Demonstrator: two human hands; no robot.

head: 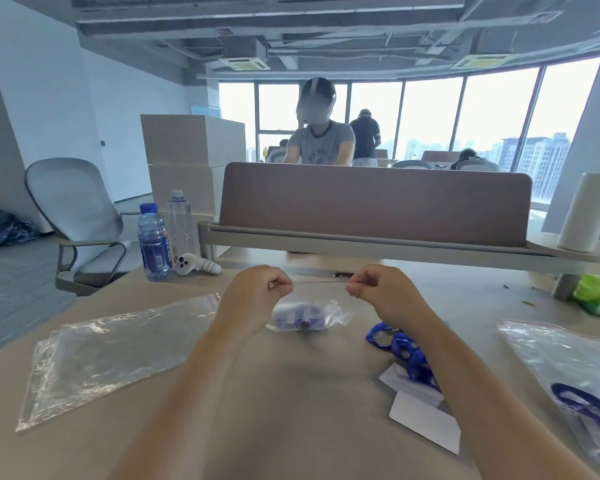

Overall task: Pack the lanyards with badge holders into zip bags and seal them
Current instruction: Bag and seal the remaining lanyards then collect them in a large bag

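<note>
The table [291, 393] carries a stack of empty zip bags [111, 355] at the left and a filled bag [568, 375] at the right edge; near the right forearm lies a loose heap of blue lanyards [406, 351], with white badge holders [423, 424] touching it; above the table's middle hangs the zip bag [336, 315] being packed, its blue contents sagging at the bottom; its seal strip [321, 280] is taut between the two hands; the left hand [257, 289] pinches one end, fingers curled and thumb clamped on the strip; the right hand [381, 289] pinches the other likewise. The bag looks light, thin and slippery, its film limp and its contents mostly soft; the firmer strip at the top seems the best place to hold, pressing along it from end to end to close it.
</note>
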